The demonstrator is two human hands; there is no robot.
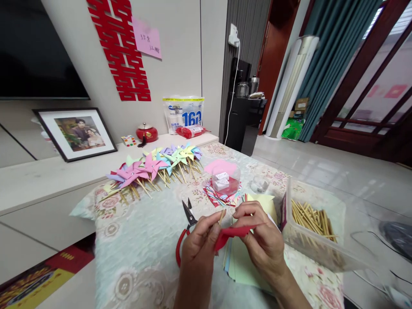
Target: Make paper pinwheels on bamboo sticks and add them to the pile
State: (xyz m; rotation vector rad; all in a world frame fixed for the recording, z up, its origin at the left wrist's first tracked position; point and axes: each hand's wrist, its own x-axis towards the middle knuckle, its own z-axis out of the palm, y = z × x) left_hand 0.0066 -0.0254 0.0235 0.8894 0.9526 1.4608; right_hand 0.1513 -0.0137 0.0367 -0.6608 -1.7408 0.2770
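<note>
My left hand (202, 238) is closed round a thin wooden stick (222, 216), whose tip pokes up past the thumb. Between both hands is a piece of red paper (236, 231), bent and partly hidden by fingers. My right hand (259, 234) pinches the paper's right side. Scissors (179, 246) with red handles and dark blades lie beside my left hand, partly covered by it. Under my right hand rests a stack of pale green paper (246, 266). Finished paper pinwheels (154, 165) on sticks lie in a row at the table's back left.
On the flowered tablecloth (138, 240), a clear tub (236, 178) with small white boxes stands over paper scraps (219, 198). A small clear dish (260, 184) is to its right. At right, a plastic bin (309, 246) holds many sticks (310, 216). A framed photo (79, 133) leans behind.
</note>
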